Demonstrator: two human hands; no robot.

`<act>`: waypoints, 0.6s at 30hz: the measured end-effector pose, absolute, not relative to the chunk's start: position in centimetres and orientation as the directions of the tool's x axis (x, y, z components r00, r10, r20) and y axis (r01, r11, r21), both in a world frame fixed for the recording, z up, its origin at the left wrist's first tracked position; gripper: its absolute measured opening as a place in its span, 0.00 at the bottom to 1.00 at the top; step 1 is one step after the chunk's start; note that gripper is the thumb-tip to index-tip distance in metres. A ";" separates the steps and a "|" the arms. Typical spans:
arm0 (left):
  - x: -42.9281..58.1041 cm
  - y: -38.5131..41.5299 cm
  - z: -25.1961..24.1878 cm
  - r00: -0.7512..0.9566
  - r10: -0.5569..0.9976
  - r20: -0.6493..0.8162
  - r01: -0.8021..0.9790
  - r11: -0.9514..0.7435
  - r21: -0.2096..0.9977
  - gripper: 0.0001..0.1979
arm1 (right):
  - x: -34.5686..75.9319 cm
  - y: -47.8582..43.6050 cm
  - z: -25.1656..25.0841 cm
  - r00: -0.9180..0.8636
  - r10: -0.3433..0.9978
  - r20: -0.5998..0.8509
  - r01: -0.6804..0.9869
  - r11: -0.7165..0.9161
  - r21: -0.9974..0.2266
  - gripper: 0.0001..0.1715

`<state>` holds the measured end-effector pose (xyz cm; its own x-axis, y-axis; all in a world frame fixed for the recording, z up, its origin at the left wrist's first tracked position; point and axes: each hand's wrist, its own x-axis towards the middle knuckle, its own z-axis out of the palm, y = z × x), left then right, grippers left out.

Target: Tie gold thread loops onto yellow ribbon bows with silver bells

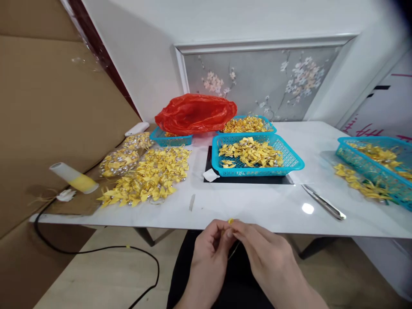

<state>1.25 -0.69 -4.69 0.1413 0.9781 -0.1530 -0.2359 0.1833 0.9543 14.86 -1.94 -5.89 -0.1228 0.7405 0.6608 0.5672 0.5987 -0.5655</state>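
My left hand [210,244] and my right hand [257,249] meet just below the table's near edge, fingers pinched together on a small yellow piece [230,221] with a thin wire or ring hanging under it. Both hands are closed on it. Right ahead on the table stands a turquoise basket [291,156] with yellow folded pieces, on a black mat [247,179]. A heap of finished yellow pieces [151,176] lies to the left.
A red plastic bag [196,112] covers a basket at the back, beside another turquoise basket [247,123]. A further basket [380,167] sits at the right edge. Metal tweezers [323,202], a paper scrap [210,174], a glue tube [74,177] and a black cable [96,249] are nearby.
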 end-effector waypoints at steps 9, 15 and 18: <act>1.5 -0.9 -4.2 0.159 0.973 -0.167 -0.320 0.211 0.924 0.14 | 15.5 -1.6 -3.5 0.008 0.759 0.651 0.495 0.563 -0.663 0.11; 0.8 -1.1 -4.3 0.151 0.964 -0.220 -0.353 0.260 0.899 0.12 | 18.4 -0.8 -0.8 0.263 0.904 0.337 -0.269 0.404 -0.874 0.07; 0.4 -1.0 -4.3 0.147 0.961 -0.236 -0.354 0.274 0.894 0.12 | 19.9 -0.4 0.1 0.402 0.840 0.365 -0.250 0.484 -0.839 0.04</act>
